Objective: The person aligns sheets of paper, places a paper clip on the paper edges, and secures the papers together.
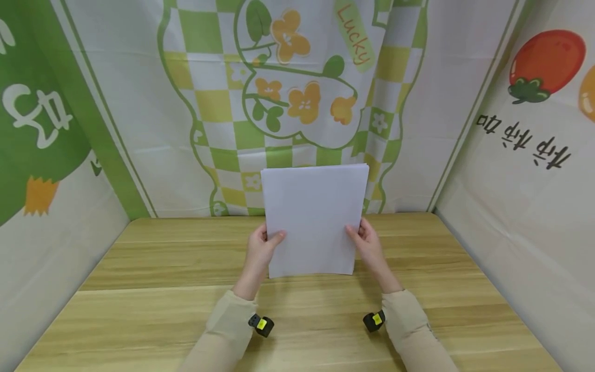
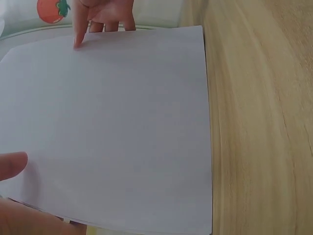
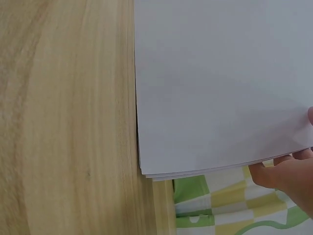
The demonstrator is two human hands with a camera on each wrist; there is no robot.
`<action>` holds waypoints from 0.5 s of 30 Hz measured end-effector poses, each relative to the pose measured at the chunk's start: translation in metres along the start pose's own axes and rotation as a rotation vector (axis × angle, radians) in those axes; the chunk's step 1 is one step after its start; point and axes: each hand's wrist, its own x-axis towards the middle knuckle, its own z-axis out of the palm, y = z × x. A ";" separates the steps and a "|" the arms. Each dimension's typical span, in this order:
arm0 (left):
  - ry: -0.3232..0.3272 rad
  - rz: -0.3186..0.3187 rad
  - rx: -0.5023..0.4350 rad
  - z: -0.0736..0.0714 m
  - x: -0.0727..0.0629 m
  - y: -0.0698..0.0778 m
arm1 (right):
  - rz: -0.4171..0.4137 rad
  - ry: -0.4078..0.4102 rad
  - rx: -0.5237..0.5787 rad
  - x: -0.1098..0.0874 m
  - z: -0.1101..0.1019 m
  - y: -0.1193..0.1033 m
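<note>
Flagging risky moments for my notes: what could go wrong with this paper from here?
The left hand and right hand grip the paper stack only at its sides, so if either loosens, sheets might slide onto the table. In the right wrist view, the sheet edges are not quite flush at one corner, so the stack could end up uneven.

"Lucky" (image 1: 355,35), "柿柿如" (image 1: 522,140) on cloth hangings (image 1: 429,119)

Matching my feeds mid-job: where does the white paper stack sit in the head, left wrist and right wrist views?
Head: white paper stack slightly below centre, held between left hand and right hand.
Left wrist: it fills the left and centre.
Right wrist: it fills the upper right.
Shared landmark: wooden tabletop, low in head, right side in left wrist, left side in right wrist.
</note>
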 end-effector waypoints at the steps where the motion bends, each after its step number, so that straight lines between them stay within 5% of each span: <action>1: 0.002 0.003 0.001 -0.001 0.000 -0.001 | 0.002 0.000 0.006 0.000 0.000 0.001; 15: -0.026 -0.001 0.005 -0.005 -0.001 -0.004 | 0.031 -0.031 0.001 -0.002 -0.002 0.010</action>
